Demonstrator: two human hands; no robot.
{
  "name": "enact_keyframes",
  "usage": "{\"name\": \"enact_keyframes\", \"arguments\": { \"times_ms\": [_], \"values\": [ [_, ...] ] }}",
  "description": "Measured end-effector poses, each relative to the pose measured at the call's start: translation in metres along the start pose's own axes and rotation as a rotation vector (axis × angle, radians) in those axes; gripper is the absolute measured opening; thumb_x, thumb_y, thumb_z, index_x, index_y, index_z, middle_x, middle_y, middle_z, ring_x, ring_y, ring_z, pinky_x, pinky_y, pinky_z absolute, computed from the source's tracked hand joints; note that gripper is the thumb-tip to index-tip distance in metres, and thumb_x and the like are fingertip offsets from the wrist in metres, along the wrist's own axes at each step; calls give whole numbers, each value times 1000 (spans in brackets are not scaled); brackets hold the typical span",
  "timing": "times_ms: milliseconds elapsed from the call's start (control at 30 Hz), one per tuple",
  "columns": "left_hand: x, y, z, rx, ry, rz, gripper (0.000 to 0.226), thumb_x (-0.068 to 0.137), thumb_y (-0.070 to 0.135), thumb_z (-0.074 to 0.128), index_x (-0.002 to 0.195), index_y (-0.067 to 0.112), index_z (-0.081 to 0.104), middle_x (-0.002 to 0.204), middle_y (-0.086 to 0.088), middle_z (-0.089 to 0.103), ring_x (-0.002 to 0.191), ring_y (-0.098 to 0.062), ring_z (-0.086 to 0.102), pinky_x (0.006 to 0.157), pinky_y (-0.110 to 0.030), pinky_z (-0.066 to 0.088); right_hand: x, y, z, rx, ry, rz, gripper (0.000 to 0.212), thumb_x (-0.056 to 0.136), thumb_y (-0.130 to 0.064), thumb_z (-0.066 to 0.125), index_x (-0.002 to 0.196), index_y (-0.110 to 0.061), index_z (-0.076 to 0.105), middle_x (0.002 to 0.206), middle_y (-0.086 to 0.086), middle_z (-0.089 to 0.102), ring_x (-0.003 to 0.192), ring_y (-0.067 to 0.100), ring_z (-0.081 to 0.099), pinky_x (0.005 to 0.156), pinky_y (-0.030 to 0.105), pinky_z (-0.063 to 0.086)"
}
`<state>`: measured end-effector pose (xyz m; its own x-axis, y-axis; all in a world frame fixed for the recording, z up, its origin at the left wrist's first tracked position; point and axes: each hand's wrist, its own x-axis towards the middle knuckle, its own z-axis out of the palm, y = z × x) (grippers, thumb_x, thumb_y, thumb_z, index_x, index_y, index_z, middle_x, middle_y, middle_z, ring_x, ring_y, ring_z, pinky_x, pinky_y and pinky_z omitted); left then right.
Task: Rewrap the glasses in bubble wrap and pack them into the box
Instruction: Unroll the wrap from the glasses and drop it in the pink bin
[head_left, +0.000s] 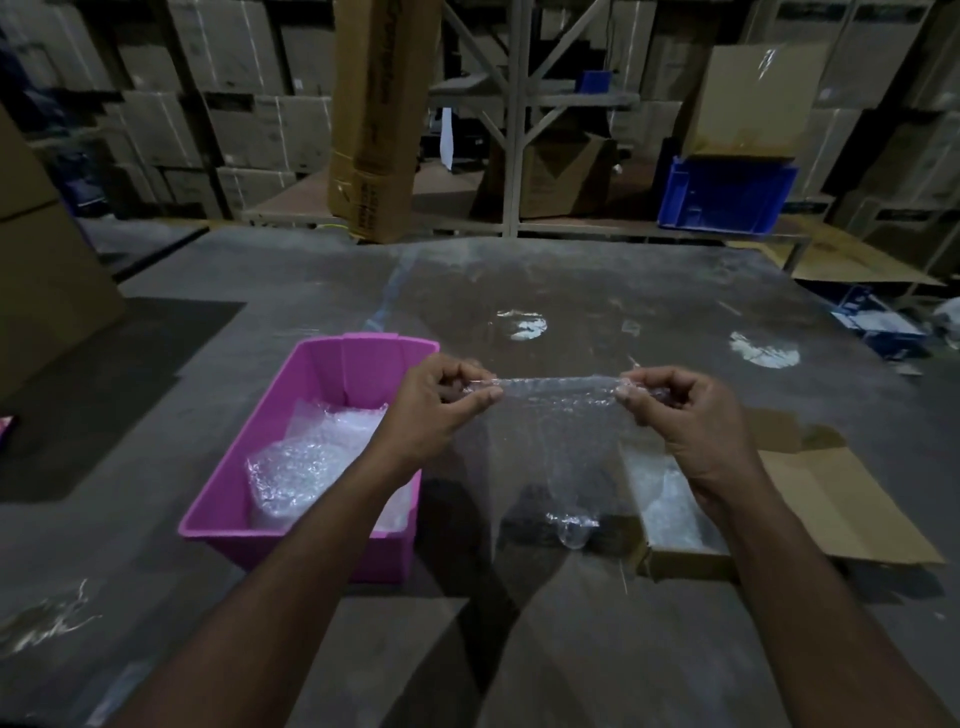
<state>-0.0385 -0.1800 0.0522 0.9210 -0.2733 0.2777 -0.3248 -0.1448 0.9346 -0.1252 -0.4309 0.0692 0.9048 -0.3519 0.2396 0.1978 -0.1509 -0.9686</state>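
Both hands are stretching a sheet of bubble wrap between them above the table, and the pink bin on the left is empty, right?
Not quite. The head view shows the pink bin already holds bubble-wrapped bundles. The rest stands: the left hand and the right hand pinch the sheet of bubble wrap taut above the table.

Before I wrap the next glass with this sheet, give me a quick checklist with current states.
1. Left hand pinches the bubble wrap sheet at its top corner: ok.
2. Right hand pinches the other corner: ok.
3. Sheet stretched and hanging free above the table: ok.
4. Bare glass ready to wrap: cannot tell, none clearly visible.
5. Cardboard box open by the right arm: ok.
6. Pink bin holds wrapped bundles; contents: cannot tell.
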Motion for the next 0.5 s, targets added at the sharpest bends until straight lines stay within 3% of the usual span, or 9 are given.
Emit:
{"name": "enact_keyframes", "arguments": {
  "times_ms": [100,167,300,400,500],
  "values": [
    [5,-1,-7,23,-17,37,10,86,24,78,83,29,71,121,10,61,112,1,60,93,-27,52,-2,2,5,-52,60,-29,5,82,-18,79,82,-18,74,100,3,71,87,10,66,78,23,55],
    [9,-2,-11,-11,-48,30,6,91,25,73,87,29,72,125,12,65,118,-1,60,96,-29,50,-2,2,8,-83,80,-37,6,84,-19,78,79,-20,74,110,0,69,100,8,65,87,26,52],
    [15,-2,-16,-59,-88,18,13,100,21,62,106,19,74,106,8,75,101,-3,67,86,-20,51,-7,0,18,18,72,3,3,90,-16,72,87,-16,72,83,-1,71,78,9,61,70,17,52],
    [23,-5,-16,-131,-109,-9,20,101,16,60,119,23,65,94,-3,70,85,-10,65,72,-23,53,-9,1,22,-33,99,1,9,94,-18,68,102,-21,70,84,-1,65,70,5,56,65,20,51],
    [29,-8,-13,-187,-117,-31,27,99,9,62,119,25,53,107,-4,67,91,-12,61,73,-27,54,-9,3,22,-29,127,-4,19,96,-19,66,110,-31,70,87,-8,66,73,2,57,64,20,51]
  ]
}}
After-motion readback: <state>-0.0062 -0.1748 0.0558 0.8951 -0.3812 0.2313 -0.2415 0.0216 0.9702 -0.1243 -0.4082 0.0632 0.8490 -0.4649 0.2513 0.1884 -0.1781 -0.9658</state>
